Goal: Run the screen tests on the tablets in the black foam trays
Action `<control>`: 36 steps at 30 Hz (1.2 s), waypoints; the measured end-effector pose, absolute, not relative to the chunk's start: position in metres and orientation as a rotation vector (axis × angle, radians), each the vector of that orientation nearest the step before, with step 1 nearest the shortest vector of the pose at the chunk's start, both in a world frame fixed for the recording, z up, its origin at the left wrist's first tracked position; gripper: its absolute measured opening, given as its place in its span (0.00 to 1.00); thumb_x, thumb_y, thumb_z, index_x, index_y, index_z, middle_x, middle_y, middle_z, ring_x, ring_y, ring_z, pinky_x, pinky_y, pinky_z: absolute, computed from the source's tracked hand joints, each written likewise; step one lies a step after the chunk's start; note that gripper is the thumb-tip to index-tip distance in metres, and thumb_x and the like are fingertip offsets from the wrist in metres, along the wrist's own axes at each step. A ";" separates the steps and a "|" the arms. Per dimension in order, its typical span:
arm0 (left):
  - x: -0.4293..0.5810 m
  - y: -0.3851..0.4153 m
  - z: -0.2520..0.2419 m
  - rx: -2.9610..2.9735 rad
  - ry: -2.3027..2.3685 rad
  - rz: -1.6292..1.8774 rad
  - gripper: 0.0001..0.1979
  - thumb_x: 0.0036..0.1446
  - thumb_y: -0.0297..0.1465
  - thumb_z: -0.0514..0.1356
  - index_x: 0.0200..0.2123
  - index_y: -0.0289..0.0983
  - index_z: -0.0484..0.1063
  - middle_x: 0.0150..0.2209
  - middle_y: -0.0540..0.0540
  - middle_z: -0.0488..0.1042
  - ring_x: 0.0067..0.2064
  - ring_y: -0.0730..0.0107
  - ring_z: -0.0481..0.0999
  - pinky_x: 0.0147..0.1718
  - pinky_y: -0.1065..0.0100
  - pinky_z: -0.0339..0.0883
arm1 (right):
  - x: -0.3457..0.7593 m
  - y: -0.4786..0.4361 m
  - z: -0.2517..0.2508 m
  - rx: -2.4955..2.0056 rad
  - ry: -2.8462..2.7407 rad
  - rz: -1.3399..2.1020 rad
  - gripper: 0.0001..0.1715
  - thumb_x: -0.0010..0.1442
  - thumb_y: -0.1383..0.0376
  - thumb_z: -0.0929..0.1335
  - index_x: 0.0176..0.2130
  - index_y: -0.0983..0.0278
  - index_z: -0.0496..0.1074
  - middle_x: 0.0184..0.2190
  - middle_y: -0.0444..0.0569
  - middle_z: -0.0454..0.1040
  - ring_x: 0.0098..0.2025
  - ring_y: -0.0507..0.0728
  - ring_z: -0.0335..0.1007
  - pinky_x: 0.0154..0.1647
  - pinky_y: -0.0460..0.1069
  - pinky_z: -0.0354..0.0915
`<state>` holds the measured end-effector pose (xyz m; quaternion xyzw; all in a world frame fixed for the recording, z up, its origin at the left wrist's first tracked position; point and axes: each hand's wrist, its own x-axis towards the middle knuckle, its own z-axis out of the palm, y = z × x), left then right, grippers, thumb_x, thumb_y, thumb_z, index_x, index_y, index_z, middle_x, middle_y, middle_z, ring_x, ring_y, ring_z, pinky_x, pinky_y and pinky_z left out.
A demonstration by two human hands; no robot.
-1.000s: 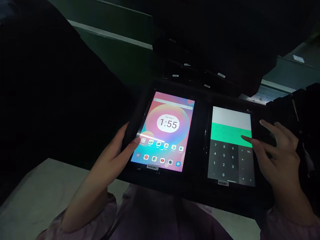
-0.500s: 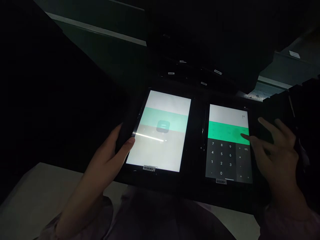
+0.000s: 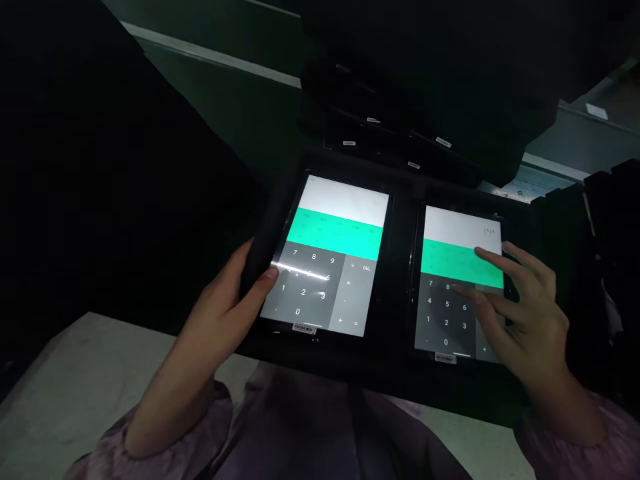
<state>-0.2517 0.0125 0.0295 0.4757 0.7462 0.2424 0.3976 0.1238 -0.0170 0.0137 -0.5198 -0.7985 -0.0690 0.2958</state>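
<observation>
Two lit tablets, the left tablet (image 3: pixel 314 294) and the right tablet (image 3: pixel 445 323), lie side by side in a dark tray (image 3: pixel 400 383). Both screens show a calculator with a green band. My left hand (image 3: pixel 220 310) is closed around the tray's left edge, its thumb resting at the left tablet's lower left side and its other fingers mostly hidden. Over the right tablet, my right hand (image 3: pixel 535 310) has its fingers spread, with fingertips at the green band and near the 8 and 9 keys. Whether each fingertip touches the glass, I cannot tell.
Behind the tray, several dark devices with small white labels (image 3: pixel 414 165) sit in shadow. A pale surface (image 3: pixel 90 373) shows at lower left. Large dark shapes stand at the left and the upper middle. A small white card (image 3: pixel 597 111) lies at far right.
The left screen has gone from a faded opening picture to the full calculator. My right hand has moved left over the right tablet, and more characters show in its display.
</observation>
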 end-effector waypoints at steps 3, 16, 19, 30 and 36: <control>-0.255 0.014 0.026 1.219 1.883 0.598 0.38 0.73 0.57 0.58 0.77 0.46 0.68 0.70 0.43 0.80 0.72 0.38 0.77 0.71 0.47 0.72 | 0.127 -0.017 0.009 -1.399 -2.183 -0.174 0.15 0.77 0.65 0.71 0.42 0.54 0.89 0.65 0.50 0.81 0.76 0.72 0.69 0.66 0.69 0.79; -0.263 0.015 0.010 1.303 1.918 0.618 0.40 0.68 0.57 0.58 0.77 0.46 0.70 0.68 0.45 0.81 0.69 0.39 0.79 0.69 0.44 0.74 | 0.144 -0.014 0.010 -1.611 -1.880 -0.202 0.20 0.78 0.57 0.70 0.37 0.55 0.89 0.65 0.51 0.83 0.80 0.76 0.63 0.72 0.78 0.69; -0.258 0.013 0.014 1.270 1.943 0.624 0.37 0.69 0.53 0.59 0.76 0.47 0.70 0.68 0.47 0.82 0.69 0.40 0.79 0.68 0.46 0.74 | 0.159 -0.015 0.007 -1.781 -1.655 -0.297 0.23 0.77 0.52 0.70 0.35 0.56 0.89 0.61 0.52 0.86 0.76 0.81 0.67 0.70 0.86 0.65; -0.258 0.017 0.021 1.265 1.965 0.509 0.39 0.69 0.54 0.58 0.77 0.46 0.69 0.66 0.44 0.83 0.67 0.37 0.80 0.65 0.44 0.76 | 0.164 -0.010 -0.002 -1.691 -1.860 -0.282 0.24 0.78 0.50 0.69 0.37 0.55 0.90 0.66 0.53 0.82 0.76 0.77 0.67 0.66 0.79 0.73; -0.256 0.018 0.022 1.244 1.930 0.557 0.38 0.69 0.54 0.57 0.77 0.46 0.68 0.67 0.44 0.82 0.68 0.37 0.80 0.68 0.41 0.74 | 0.166 -0.009 -0.003 -1.723 -1.798 -0.355 0.25 0.78 0.52 0.68 0.35 0.56 0.89 0.61 0.54 0.85 0.74 0.75 0.70 0.66 0.78 0.74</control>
